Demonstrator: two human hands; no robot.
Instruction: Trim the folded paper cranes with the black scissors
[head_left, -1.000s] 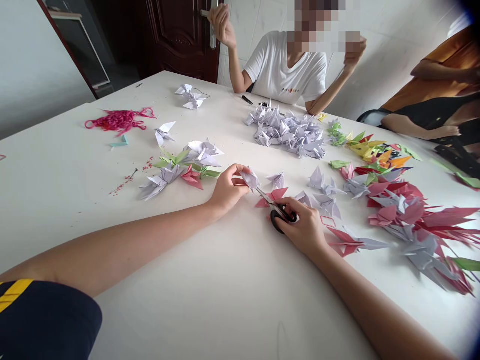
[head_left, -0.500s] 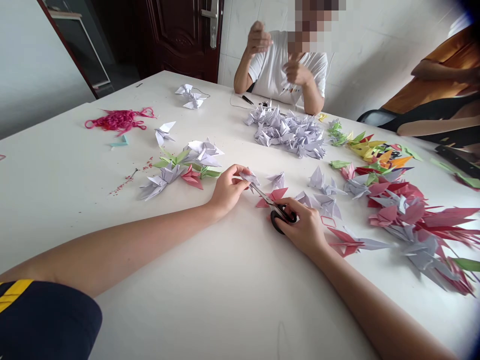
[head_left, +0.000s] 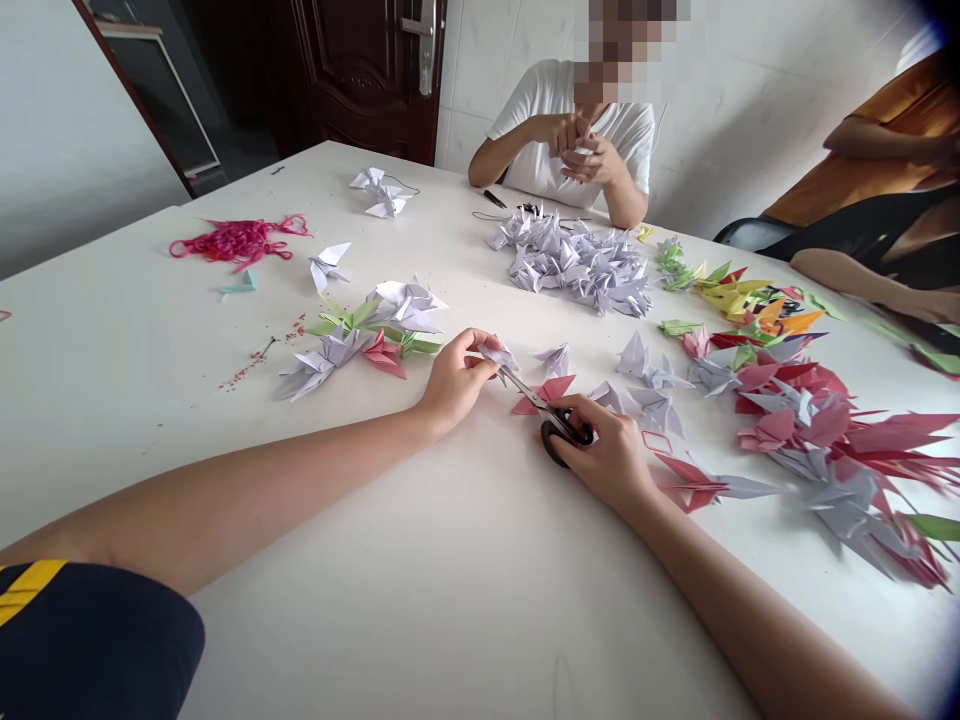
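My left grip (head_left: 456,382) pinches a lilac origami crane (head_left: 499,358) on the white desk (head_left: 150,400); my right grip (head_left: 606,458) closes around black-handled scissors (head_left: 559,428), their blades reaching the crane from four o'clock.

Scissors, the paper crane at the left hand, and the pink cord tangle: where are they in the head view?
Black-handled scissors (head_left: 556,447), head view, on the black finger loop.
Lilac paper crane (head_left: 496,358), head view, on its body.
Pink cord tangle (head_left: 238,240), head view, on its middle.
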